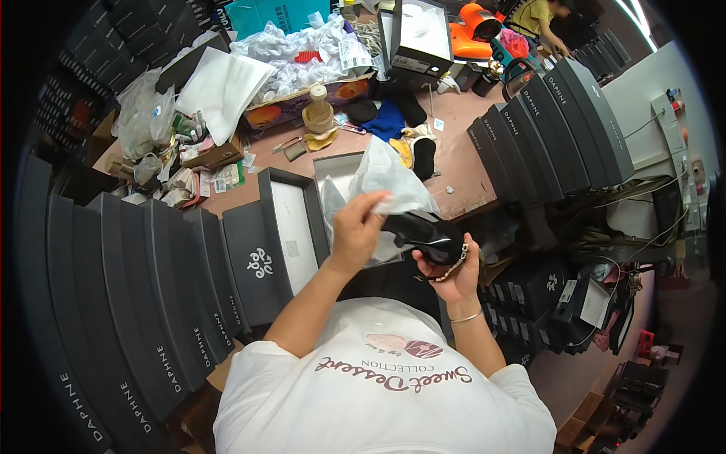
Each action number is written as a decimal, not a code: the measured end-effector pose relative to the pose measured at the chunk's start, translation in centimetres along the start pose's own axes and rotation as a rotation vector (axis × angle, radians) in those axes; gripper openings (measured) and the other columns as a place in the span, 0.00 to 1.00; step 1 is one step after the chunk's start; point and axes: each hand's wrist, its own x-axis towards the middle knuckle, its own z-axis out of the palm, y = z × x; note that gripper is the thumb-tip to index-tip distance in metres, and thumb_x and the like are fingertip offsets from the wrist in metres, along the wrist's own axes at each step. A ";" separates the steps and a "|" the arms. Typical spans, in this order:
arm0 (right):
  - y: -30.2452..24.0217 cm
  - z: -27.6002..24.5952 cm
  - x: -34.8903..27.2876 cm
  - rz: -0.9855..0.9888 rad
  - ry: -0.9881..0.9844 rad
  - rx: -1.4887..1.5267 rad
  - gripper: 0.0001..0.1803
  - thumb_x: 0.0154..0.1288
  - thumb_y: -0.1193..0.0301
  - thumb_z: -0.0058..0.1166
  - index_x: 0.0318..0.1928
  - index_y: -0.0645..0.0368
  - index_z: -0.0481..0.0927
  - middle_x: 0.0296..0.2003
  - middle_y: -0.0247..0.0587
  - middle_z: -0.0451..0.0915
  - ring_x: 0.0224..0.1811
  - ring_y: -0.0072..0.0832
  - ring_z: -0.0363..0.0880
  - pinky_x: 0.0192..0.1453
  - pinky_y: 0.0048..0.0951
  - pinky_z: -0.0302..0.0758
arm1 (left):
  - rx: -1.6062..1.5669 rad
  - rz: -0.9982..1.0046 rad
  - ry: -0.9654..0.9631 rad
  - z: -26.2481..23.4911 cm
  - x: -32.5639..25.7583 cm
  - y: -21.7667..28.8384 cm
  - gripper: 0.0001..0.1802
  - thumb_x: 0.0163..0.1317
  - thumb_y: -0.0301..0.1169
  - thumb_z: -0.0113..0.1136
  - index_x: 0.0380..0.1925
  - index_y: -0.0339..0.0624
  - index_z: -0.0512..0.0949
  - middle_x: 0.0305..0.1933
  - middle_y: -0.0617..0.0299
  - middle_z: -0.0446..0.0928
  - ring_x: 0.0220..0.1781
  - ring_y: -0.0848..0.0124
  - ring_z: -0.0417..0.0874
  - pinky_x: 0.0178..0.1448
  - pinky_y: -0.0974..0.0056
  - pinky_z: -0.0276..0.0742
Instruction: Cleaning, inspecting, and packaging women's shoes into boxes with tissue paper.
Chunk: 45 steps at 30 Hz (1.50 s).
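My right hand [454,278] is wrapped round a glossy black shoe [429,240], tilted in front of my chest. A gold-coloured chain [458,263] runs across the shoe's end by my right fingers; whether it belongs to the shoe, I cannot tell. With thumb and fingers closed, my left hand [358,233] pinches a thin white wrapping sheet [382,178] that partly covers the shoe's other end. Under the sheet and my left hand stands an open shoe box [333,164] with more white wrapping inside. Its dark lid [278,193], pale inside, lies next to it on the left.
Stacked dark shoe boxes [170,303] rise at my left, and more boxes [544,129] stand at the right. Behind lie a carton of crumpled white paper [295,57], a tape roll [318,117], blue cloth [388,121] and an orange device [473,41]. Another person [537,19] is far right.
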 end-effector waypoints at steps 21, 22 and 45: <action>-0.6 -1.6 6.1 -0.746 -0.420 -1.997 0.14 0.52 0.67 0.61 0.40 0.55 0.79 0.35 0.48 0.79 0.39 0.47 0.78 0.42 0.41 0.75 | -0.001 0.355 -0.256 2.2 -3.3 2.9 0.20 0.49 0.16 0.57 0.44 0.42 0.81 0.24 0.57 0.74 0.22 0.68 0.75 0.28 0.66 0.69; -1.2 -0.7 5.9 -0.647 -0.530 -2.013 0.13 0.51 0.68 0.61 0.40 0.54 0.79 0.34 0.48 0.79 0.37 0.47 0.78 0.42 0.42 0.74 | 0.006 0.253 -0.233 2.0 -3.4 2.8 0.18 0.51 0.16 0.57 0.43 0.40 0.81 0.25 0.57 0.75 0.23 0.68 0.75 0.29 0.66 0.70; -4.7 6.7 3.0 -0.731 -0.148 -1.789 0.13 0.56 0.83 0.52 0.43 0.64 0.80 0.32 0.48 0.81 0.32 0.37 0.80 0.37 0.29 0.75 | -0.382 -0.388 -0.493 -3.9 0.8 0.8 0.19 0.66 0.41 0.57 0.44 0.36 0.80 0.28 0.70 0.75 0.28 0.84 0.70 0.34 0.77 0.68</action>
